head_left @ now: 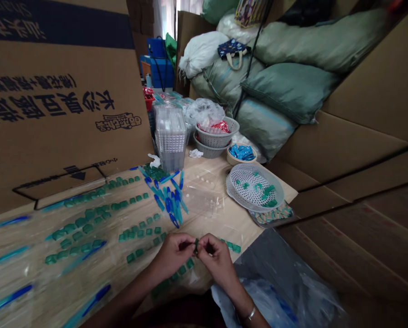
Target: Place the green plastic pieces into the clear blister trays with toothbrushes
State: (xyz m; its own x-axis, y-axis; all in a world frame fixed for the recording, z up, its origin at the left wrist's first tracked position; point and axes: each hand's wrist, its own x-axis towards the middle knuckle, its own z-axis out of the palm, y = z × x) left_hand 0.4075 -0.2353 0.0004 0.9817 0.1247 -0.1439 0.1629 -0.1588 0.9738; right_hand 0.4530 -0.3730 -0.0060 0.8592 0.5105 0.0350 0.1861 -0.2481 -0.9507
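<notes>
My left hand [176,249] and my right hand [214,256] meet over the front of the table, fingertips pinched together. Between them is a small dark green piece [196,246], mostly covered by the fingers, so its exact kind does not show. Rows of small green translucent blocks [145,233] lie on the table just left of my hands. More green blocks [234,247] sit to the right, partly behind my right hand. Beyond my hands is a loose pile of blue and turquoise pen-shaped items [171,200].
A perforated grey basket [255,182] with green pieces stands at the right edge. Behind are a bowl of blue packets [241,154], stacked baskets [213,139] and clear plastic trays [170,136]. A large cardboard box [63,91] walls the left; stuffed sacks [292,86] rise behind.
</notes>
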